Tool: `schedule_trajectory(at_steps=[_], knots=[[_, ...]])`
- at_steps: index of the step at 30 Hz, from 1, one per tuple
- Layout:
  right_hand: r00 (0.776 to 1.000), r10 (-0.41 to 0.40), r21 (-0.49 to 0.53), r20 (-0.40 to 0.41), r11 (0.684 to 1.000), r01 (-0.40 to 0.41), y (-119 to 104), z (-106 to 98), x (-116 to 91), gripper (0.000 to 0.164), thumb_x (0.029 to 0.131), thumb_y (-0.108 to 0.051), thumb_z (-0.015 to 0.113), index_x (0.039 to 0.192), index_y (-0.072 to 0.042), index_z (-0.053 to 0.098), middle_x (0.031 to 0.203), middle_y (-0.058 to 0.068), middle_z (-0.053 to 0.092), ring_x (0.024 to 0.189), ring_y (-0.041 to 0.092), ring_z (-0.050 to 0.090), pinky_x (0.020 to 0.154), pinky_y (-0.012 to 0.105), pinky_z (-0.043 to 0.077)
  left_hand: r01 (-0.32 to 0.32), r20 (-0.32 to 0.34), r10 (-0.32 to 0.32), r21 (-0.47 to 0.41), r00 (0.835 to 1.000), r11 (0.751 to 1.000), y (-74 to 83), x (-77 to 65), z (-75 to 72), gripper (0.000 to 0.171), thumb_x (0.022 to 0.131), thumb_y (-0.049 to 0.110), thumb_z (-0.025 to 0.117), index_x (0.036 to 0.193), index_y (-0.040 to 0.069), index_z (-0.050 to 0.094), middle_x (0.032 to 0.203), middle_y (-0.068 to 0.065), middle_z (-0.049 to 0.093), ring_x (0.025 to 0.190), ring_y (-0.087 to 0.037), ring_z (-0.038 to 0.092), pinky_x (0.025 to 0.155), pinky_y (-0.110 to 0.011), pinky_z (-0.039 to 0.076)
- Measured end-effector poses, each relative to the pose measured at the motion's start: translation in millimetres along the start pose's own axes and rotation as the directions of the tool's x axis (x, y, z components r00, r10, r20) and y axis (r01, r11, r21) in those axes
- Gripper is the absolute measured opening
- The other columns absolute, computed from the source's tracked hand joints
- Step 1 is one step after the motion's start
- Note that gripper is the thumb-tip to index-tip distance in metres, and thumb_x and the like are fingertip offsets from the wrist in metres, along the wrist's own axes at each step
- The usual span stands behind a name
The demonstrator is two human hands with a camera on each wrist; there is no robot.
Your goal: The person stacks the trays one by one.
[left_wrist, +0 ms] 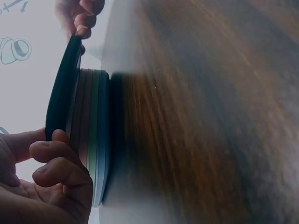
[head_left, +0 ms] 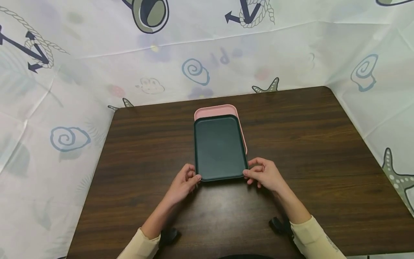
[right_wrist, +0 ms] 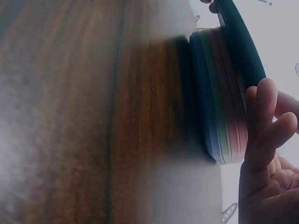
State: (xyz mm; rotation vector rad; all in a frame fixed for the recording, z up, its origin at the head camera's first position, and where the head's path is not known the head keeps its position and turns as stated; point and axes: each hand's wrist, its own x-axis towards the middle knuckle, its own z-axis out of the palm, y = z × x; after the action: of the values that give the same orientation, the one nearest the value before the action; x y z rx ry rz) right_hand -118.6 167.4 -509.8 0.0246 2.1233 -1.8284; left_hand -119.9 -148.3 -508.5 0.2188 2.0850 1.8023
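A dark green rectangular tray (head_left: 220,147) is held at its two near corners. My left hand (head_left: 184,184) pinches the near left corner, thumb on the rim and fingers underneath. The near right corner is pinched the same way by my right hand (head_left: 265,175). Beneath it a pink tray (head_left: 216,111) shows along the far and right sides. Both wrist views show a stack of trays below, with pink, green (left_wrist: 95,116) and blue (right_wrist: 201,79) edges. In those views the dark green tray is tilted off the stack, its near edge raised.
The stack stands on a dark wood-grain table (head_left: 307,144). A white patterned cloth (head_left: 200,50) hangs behind the table and at both sides. Black straps (head_left: 169,235) sit at the wrists, by the cream sleeves (head_left: 142,244). A dark curved edge (head_left: 245,256) shows at the bottom.
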Motion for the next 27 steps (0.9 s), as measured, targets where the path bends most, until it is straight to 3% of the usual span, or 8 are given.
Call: schedule_trajectory(at_steps=[8, 19, 27], knots=[[0.999, 0.008, -0.003, -0.046, 1.000, -0.008, -3, -1, 9, 0.041, 0.088, -0.020, 0.076, 0.116, 0.004, 0.057, 0.083, 0.013, 0.073, 0.067, 0.026, 0.070, 0.046, 0.027, 0.045, 0.031, -0.068, -0.030, 0.014, 0.997, 0.999, 1.0, 7.6, 2.7, 0.026, 0.099, 0.008, 0.057, 0.118, -0.002, 0.041, 0.086, -0.019, 0.057, 0.051, -0.011, 0.037, 0.052, -0.025, 0.035], [0.994, -0.004, 0.000, -0.108, 1.000, 0.004, -4, -4, 18, 0.043, 0.087, -0.026, 0.076, 0.118, 0.001, 0.062, 0.086, 0.010, 0.074, 0.069, 0.024, 0.070, 0.049, 0.027, 0.048, -0.002, -0.176, 0.002, 0.000, 0.984, 1.000, 3.4, 22.4, 3.2, 0.025, 0.096, 0.004, 0.060, 0.113, -0.002, 0.043, 0.081, -0.011, 0.060, 0.053, -0.011, 0.041, 0.051, -0.023, 0.035], [0.984, -0.037, 0.038, -0.173, 0.998, 0.044, -3, -3, 23, 0.046, 0.087, -0.021, 0.077, 0.121, 0.006, 0.062, 0.089, 0.013, 0.074, 0.069, 0.020, 0.072, 0.048, 0.024, 0.048, 0.008, -0.183, -0.004, 0.021, 0.983, 1.000, 9.4, 27.9, 4.2, 0.024, 0.097, 0.004, 0.060, 0.112, -0.003, 0.042, 0.083, -0.017, 0.062, 0.053, -0.013, 0.043, 0.052, -0.025, 0.038]])
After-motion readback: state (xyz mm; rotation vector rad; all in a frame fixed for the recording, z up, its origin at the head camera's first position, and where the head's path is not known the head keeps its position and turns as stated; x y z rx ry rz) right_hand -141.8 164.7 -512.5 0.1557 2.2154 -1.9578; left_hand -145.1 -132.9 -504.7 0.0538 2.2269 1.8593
